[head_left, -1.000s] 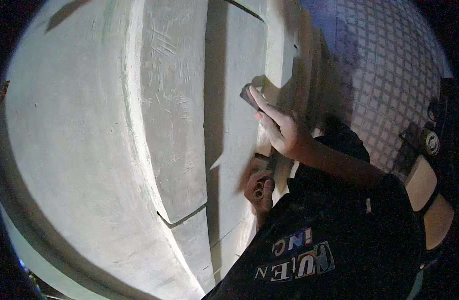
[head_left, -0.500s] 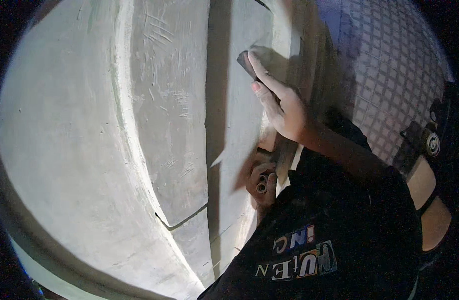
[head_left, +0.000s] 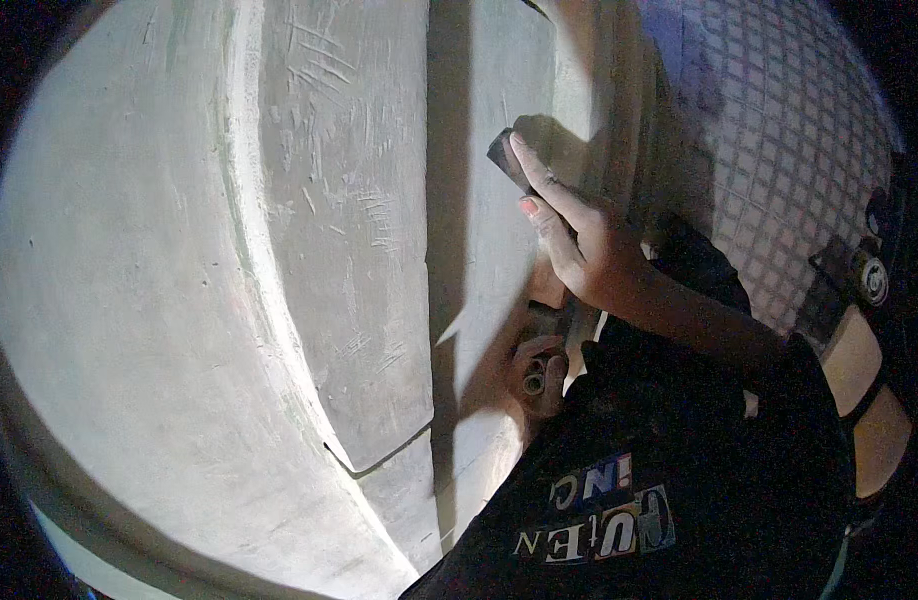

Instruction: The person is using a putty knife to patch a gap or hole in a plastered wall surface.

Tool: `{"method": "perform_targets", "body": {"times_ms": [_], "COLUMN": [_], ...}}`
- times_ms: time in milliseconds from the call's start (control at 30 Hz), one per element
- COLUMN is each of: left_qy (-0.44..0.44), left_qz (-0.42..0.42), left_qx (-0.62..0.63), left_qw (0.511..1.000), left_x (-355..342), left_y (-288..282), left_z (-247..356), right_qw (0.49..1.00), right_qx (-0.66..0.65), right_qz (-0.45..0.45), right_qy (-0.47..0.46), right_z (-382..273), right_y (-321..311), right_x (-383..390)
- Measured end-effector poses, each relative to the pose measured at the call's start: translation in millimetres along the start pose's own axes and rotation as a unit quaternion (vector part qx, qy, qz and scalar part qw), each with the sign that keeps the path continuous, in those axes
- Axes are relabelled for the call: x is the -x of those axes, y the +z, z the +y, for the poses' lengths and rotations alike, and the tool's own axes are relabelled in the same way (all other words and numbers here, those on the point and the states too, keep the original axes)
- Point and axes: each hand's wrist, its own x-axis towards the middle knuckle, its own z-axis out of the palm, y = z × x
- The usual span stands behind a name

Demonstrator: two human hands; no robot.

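Note:
My right hand (head_left: 579,235) reaches in from the right, its fingers stretched along a dark flat block (head_left: 507,160) that it presses against a pale grey panel (head_left: 494,200). The thumb, with a reddish nail, lies along the block's near side. Below it, in shadow, my left hand (head_left: 541,375) is curled close to the panel's lower right edge. Two small round rings show at its fingers; whether they belong to a held object, I cannot make out. My black shirt hides the left forearm.
A wider grey panel (head_left: 349,240) with scratch marks lies left of a dark vertical seam. Beyond a bright curved ridge (head_left: 269,300) spreads a smooth grey surface (head_left: 129,250). Paving with a grid pattern (head_left: 769,130) covers the floor at upper right.
My right hand and the block have moved a little down along the panel. The whole view has shifted slightly, and my left hand appears a bit lower and further right.

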Motion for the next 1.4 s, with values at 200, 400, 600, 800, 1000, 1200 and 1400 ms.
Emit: {"method": "perform_targets", "body": {"times_ms": [200, 400, 600, 800, 1000, 1200, 1400], "left_qy": [-0.047, -0.166, -0.261, -0.359, -0.203, -0.151, -0.032], "left_qz": [0.0, -0.053, -0.102, -0.146, -0.175, -0.154, -0.115], "left_qx": [0.038, 0.006, 0.025, 0.046, 0.007, 0.033, -0.007], "left_qw": [0.998, 0.985, 0.96, 0.921, 0.963, 0.976, 0.993], "left_x": [0.8, -3.8, -14.7, -11.8, -3.1, -11.6, -10.7], "left_y": [-5.7, -18.5, -33.7, -38.9, -39.7, -37.2, -24.3], "left_z": [9.2, 20.3, 16.1, 12.1, 2.2, 15.1, 2.3], "right_qw": [0.992, 0.992, 0.991, 0.983, 0.987, 0.983, 0.982], "right_qx": [-0.099, -0.065, -0.116, -0.155, -0.142, -0.15, -0.137], "right_qz": [-0.021, 0.075, 0.011, -0.009, 0.008, -0.005, -0.03], "right_qy": [0.075, -0.079, 0.064, 0.102, 0.07, 0.11, 0.122], "right_z": [-9.2, 9.6, -11.0, -19.1, -11.1, -19.8, -19.3], "right_y": [-0.6, 19.5, 4.9, 0.8, 13.6, 4.5, -0.8], "right_x": [-20.1, -8.8, -30.5, -26.2, -5.6, -14.3, -31.3]}}
